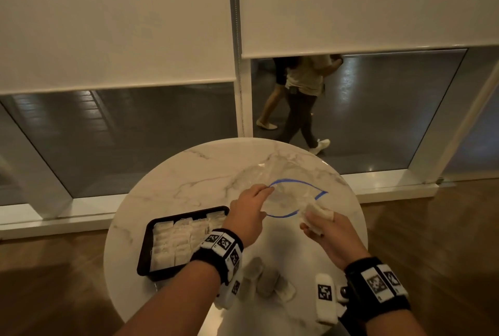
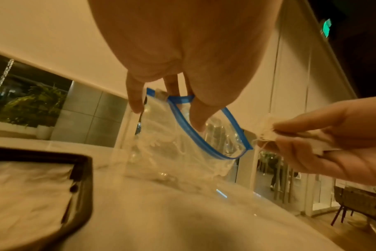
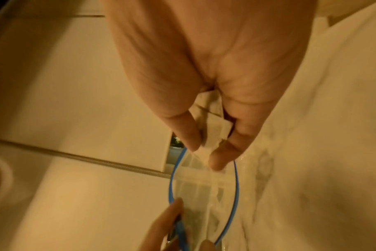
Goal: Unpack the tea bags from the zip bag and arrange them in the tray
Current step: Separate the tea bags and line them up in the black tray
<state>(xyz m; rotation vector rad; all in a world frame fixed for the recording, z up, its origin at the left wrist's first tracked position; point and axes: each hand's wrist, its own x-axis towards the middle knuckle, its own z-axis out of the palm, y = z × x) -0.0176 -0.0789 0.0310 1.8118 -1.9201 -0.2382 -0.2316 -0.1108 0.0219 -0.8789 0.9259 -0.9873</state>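
A clear zip bag (image 1: 286,195) with a blue zip rim lies on the round marble table (image 1: 189,179), its mouth gaping wide. My left hand (image 1: 249,211) pinches the rim at the bag's left end (image 2: 161,96). Just outside the mouth, my right hand (image 1: 328,230) holds white tea bags (image 1: 318,214) pinched between thumb and fingers (image 3: 213,134). At the table's left stands a black tray (image 1: 147,243) with several white tea bags packed in rows (image 1: 175,241). More tea bags (image 1: 266,279) lie loose on the table near its front edge.
The small table ends close on every side, with wooden floor around it. Behind it are glass panels with lowered blinds (image 1: 351,6), and people (image 1: 299,100) walk past outside. The tray's near corner shows in the left wrist view (image 2: 82,169).
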